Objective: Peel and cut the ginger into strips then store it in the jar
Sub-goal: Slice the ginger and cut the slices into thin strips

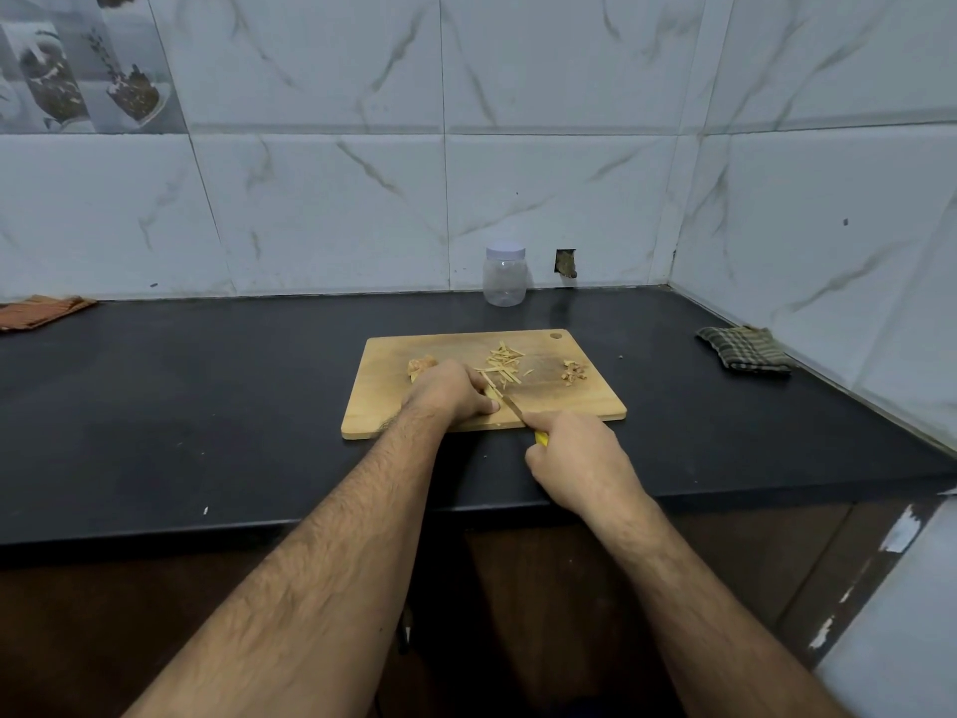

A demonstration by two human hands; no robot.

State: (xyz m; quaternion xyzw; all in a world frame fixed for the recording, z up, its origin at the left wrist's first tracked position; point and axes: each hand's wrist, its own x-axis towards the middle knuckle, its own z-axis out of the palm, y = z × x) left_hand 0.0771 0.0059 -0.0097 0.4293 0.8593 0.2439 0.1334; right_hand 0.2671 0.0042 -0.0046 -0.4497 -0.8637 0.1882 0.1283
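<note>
- Ginger slice (491, 392): on the cutting board (383, 406) near its front edge, pinned under the left hand (449, 391), fingers curled over it. Likely small, firm, damp and slippery; hold flat, fingertips tucked back.
- Knife (513, 406): yellow handle gripped by the right hand (575, 458), blade at the slice.
- Cut strips (501, 361): board centre; light, loose.
- Jar (505, 276): lidded, at the counter's back edge.
</note>
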